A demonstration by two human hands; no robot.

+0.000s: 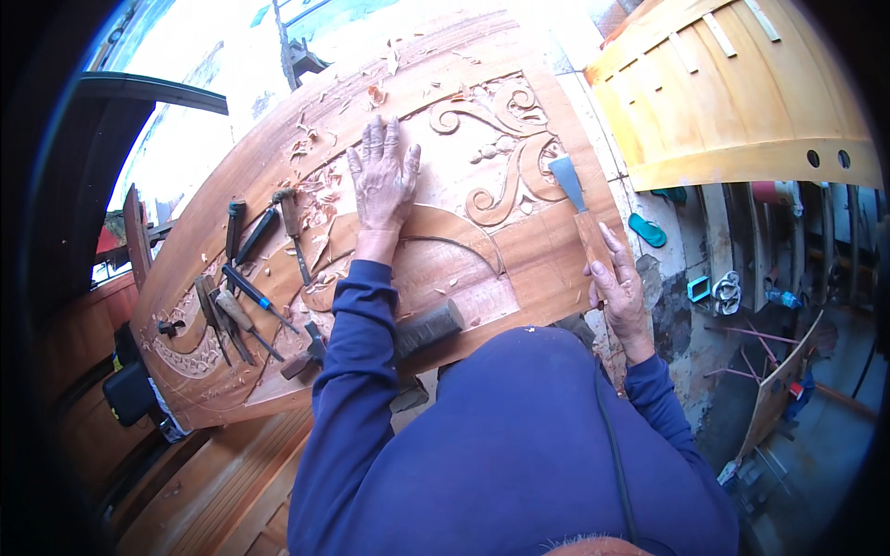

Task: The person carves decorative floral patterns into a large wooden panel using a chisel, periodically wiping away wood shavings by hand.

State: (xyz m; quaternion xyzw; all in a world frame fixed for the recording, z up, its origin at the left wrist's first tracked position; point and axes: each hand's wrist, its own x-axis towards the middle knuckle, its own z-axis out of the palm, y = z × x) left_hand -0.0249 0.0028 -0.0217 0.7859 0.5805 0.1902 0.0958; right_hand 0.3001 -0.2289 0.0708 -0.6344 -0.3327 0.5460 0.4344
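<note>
In front of me lies a wide wooden panel (547, 255) carved with raised scrolls and leaves (505, 195). My left hand (385, 181) rests on a smooth pale part of it, fingers stretched out, holding nothing. Curled wood shavings (320, 195) lie beside that hand. My right hand (619, 292) is closed round the wooden handle of a broad flat chisel (567, 181), at the panel's right edge. Its blade points away from me, over or against the border by the scrolls; whether it touches the wood I cannot tell.
Several carving tools (246, 295) lie on the panel's left part. A dark cylindrical block (429, 331) sits near the front edge. At the far right stands a yellowish wooden piece (742, 93) with slats. A green slipper (647, 230) is on the floor.
</note>
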